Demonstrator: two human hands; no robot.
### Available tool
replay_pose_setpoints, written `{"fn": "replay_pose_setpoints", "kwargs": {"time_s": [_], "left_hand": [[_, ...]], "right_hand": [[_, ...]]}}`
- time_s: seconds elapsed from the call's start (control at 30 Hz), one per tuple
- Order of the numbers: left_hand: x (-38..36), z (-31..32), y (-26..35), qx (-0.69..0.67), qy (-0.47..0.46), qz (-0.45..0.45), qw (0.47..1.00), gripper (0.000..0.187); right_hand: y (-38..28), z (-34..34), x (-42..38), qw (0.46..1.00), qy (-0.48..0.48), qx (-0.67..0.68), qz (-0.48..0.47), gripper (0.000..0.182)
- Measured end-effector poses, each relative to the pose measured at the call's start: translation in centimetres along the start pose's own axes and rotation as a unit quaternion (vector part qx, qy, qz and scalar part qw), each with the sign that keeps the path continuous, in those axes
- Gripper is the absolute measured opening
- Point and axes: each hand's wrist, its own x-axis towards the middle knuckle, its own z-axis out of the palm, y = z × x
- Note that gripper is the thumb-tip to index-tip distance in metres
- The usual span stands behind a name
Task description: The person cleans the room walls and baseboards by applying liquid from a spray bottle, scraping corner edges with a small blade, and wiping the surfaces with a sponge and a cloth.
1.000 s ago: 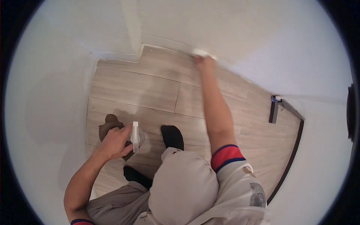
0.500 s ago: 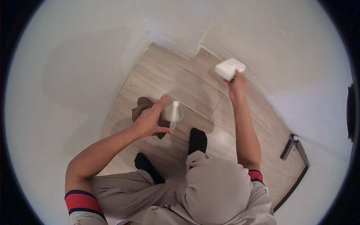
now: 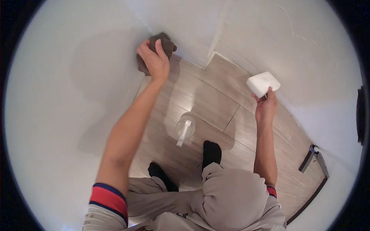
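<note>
My left hand [image 3: 156, 63] is closed on a crumpled brown cloth [image 3: 166, 45] low at the wall corner, with the cloth pressed close to the wall and floor edge. Out to the right, my right hand [image 3: 266, 104] grips a white rounded block [image 3: 263, 84] from below, near the right wall. The block's kind is not clear. Between my arms a clear bottle with a white spray or pump head [image 3: 185, 129] stands on the floor, touched by neither hand.
Wood-look floor planks [image 3: 208, 100] meet white walls [image 3: 58, 96] on both sides. A wall corner [image 3: 210, 57] juts in at the far side. A dark angled bar [image 3: 307, 158] lies along the right wall. My socked feet [image 3: 212, 152] are close to the bottle.
My left hand has taken the brown cloth from beside the bottle up to the far-left wall corner. My right hand, still holding the white block, has shifted slightly right and down in view.
</note>
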Motion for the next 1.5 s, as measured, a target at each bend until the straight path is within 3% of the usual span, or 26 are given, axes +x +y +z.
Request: {"fn": "replay_pose_setpoints", "kwargs": {"time_s": [0.07, 0.1, 0.17, 0.3, 0.4, 0.43, 0.53, 0.63, 0.73, 0.8, 0.87, 0.9, 0.93, 0.97, 1.03, 1.1, 1.13, 1.17, 1.2, 1.23, 1.33, 1.37, 1.43, 1.5], "left_hand": [[-2.4, 5.4, -1.6, 0.029, 0.008, -0.094, 0.995, 0.048], [-3.0, 7.1, -0.4, -0.061, -0.01, -0.197, 0.979, 0.051], [-5.0, 9.3, 1.1, -0.216, -0.047, -0.401, 0.889, 0.057], [-3.5, 8.1, 1.5, -0.4, -0.109, -0.574, 0.706, 0.055], [-4.4, 5.9, 3.7, -0.483, -0.208, -0.576, 0.627, 0.051], [-4.6, 5.7, 4.2, -0.409, -0.212, -0.618, 0.637, 0.047], [-3.2, 4.1, 3.4, -0.385, -0.215, -0.533, 0.722, 0.047], [1.5, 4.9, 0.8, -0.426, -0.118, -0.542, 0.715, 0.044], [-1.9, 6.3, 5.2, -0.367, -0.188, -0.584, 0.699, 0.041], [-7.5, 5.9, 9.1, -0.363, -0.274, -0.537, 0.711, 0.037], [-11.2, 3.0, 14.6, -0.321, -0.408, -0.266, 0.812, 0.035], [-10.9, 1.7, 17.2, -0.303, -0.417, -0.041, 0.856, 0.036], [-10.6, 0.6, 19.2, -0.273, -0.401, 0.183, 0.855, 0.038], [-10.2, 0.4, 20.0, -0.214, -0.419, 0.342, 0.814, 0.04], [-8.0, 1.4, 20.7, -0.085, -0.402, 0.628, 0.661, 0.045], [-7.3, 5.3, 16.8, 0.045, -0.394, 0.707, 0.585, 0.048], [-6.7, 9.2, 9.3, 0.091, -0.368, 0.685, 0.623, 0.046], [-6.0, 9.6, 8.9, 0.167, -0.391, 0.662, 0.617, 0.042], [-5.4, 10.1, 8.7, 0.244, -0.41, 0.639, 0.603, 0.038], [-4.8, 6.8, 12.1, 0.345, -0.474, 0.606, 0.537, 0.033], [-8.0, 6.3, 13.8, 0.165, -0.565, 0.277, 0.759, 0.032], [-9.3, 8.0, 11.7, 0.074, -0.507, 0.202, 0.835, 0.034], [-11.4, 11.9, 8.3, -0.015, -0.406, 0.077, 0.911, 0.033], [-12.1, 15.3, 7.9, -0.125, -0.337, -0.065, 0.931, 0.031]], "right_hand": [[0.1, 0.7, -0.3, 1.0, -0.006, 0.025, 0.008, 0.033], [-0.1, 1.1, -0.6, 0.999, -0.009, 0.042, 0.013, 0.033], [-0.1, 1.0, -0.8, 0.997, -0.015, 0.065, 0.042, 0.033], [-0.2, 2.0, -0.6, 0.992, -0.019, 0.111, 0.055, 0.031], [-0.4, 2.9, -1.0, 0.991, -0.041, 0.106, 0.064, 0.033], [-0.6, 3.1, -1.1, 0.991, -0.047, 0.111, 0.065, 0.033], [-1.0, 2.4, -1.8, 0.991, -0.042, 0.116, 0.055, 0.034], [-2.2, 0.2, -3.7, 0.991, -0.032, 0.121, 0.047, 0.034], [-4.9, -2.9, -6.0, 0.992, -0.011, 0.124, 0.003, 0.035], [-6.4, -5.5, -7.0, 0.99, 0.03, 0.132, -0.031, 0.035], [-7.9, -8.4, -8.1, 0.983, 0.091, 0.146, -0.06, 0.036], [-8.5, -9.8, -8.8, 0.98, 0.123, 0.129, -0.089, 0.036], [-8.9, -11.1, -9.3, 0.976, 0.15, 0.11, -0.115, 0.036], [-9.2, -12.7, -9.7, 0.972, 0.171, 0.109, -0.121, 0.036], [-9.9, -14.1, -10.6, 0.967, 0.196, 0.094, -0.134, 0.036], [-10.0, -15.7, -10.5, 0.964, 0.209, 0.066, -0.151, 0.036], [-9.7, -15.7, -10.6, 0.963, 0.21, 0.069, -0.151, 0.036], [-10.0, -15.4, -10.2, 0.963, 0.213, 0.077, -0.147, 0.036], [-10.2, -15.0, -9.6, 0.962, 0.217, 0.081, -0.141, 0.036], [-10.0, -14.5, -9.1, 0.964, 0.206, 0.08, -0.151, 0.037], [-10.1, -14.4, -7.0, 0.974, 0.168, 0.086, -0.128, 0.038], [-10.4, -14.6, -6.6, 0.97, 0.171, 0.1, -0.139, 0.033], [-11.2, -16.0, -6.6, 0.963, 0.199, 0.107, -0.146, 0.033], [-11.6, -18.4, -6.9, 0.953, 0.234, 0.104, -0.165, 0.032]]}}
